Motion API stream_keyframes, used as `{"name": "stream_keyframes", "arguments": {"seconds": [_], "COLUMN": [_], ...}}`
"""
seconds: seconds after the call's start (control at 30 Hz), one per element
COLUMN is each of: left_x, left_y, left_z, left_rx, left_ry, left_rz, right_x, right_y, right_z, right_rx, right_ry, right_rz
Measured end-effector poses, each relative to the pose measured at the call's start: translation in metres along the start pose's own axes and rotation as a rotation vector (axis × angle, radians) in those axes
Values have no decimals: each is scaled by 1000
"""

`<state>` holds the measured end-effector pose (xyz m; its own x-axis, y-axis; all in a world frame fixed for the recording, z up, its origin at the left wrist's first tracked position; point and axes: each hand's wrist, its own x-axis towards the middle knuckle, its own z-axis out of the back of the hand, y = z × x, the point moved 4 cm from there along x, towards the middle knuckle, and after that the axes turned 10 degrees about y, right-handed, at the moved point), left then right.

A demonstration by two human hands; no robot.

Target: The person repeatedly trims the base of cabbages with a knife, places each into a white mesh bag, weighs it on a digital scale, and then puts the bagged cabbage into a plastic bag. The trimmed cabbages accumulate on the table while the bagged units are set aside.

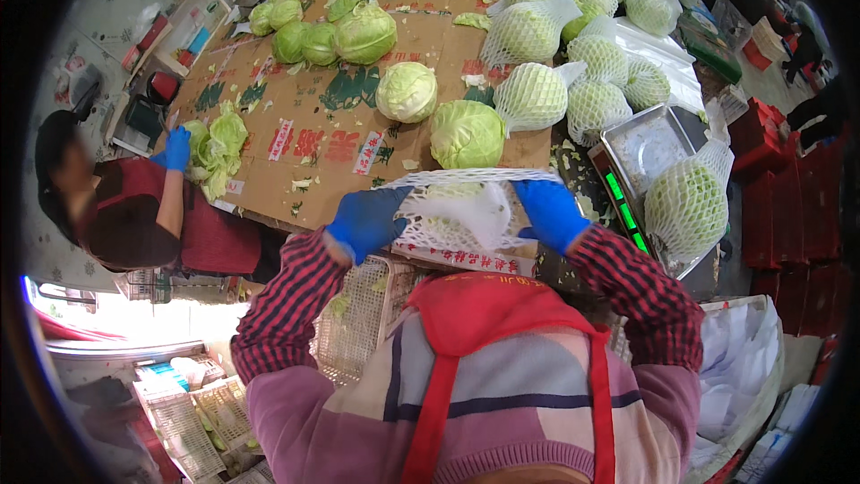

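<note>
My left hand (366,220) and my right hand (551,215), both in blue gloves, hold a white foam net sleeve (437,228) stretched wide between them at the table's near edge. Pale green, a cabbage shows through the mesh, partly hidden by white wrapping. Just beyond the net sits a bare green cabbage (467,134), and a paler cabbage (406,92) stands behind it. Several netted cabbages (531,97) are grouped to the right. One more netted cabbage (686,208) rests on the metal tray of a scale (648,148) with a lit green display.
Flattened cardboard (269,175) with leaf scraps covers the table. More bare cabbages (365,33) lie at its far left. At the left, a co-worker's gloved hand (177,148) touches loose cabbage leaves (225,148). Plastic crates (356,316) stand below the near edge; red crates (786,215) are stacked right.
</note>
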<state>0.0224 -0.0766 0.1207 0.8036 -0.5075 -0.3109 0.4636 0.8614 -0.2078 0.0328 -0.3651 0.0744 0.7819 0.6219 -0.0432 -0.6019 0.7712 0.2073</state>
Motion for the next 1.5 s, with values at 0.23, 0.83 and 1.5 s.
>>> {"name": "stream_keyframes", "arguments": {"seconds": [0.23,0.83,1.5], "left_x": [48,71,65], "left_y": [44,-61,-47], "left_z": [-115,-4,-6], "left_rx": [-505,-1395,-837], "left_ry": [12,269,-529], "left_rz": [-3,-653,-307], "right_x": [59,-14,21], "right_y": [26,27,-138], "right_z": [-95,-78,109], "right_rx": [1471,2682,2104], "right_ry": [109,109,-1102], "right_rz": [168,71,525]}}
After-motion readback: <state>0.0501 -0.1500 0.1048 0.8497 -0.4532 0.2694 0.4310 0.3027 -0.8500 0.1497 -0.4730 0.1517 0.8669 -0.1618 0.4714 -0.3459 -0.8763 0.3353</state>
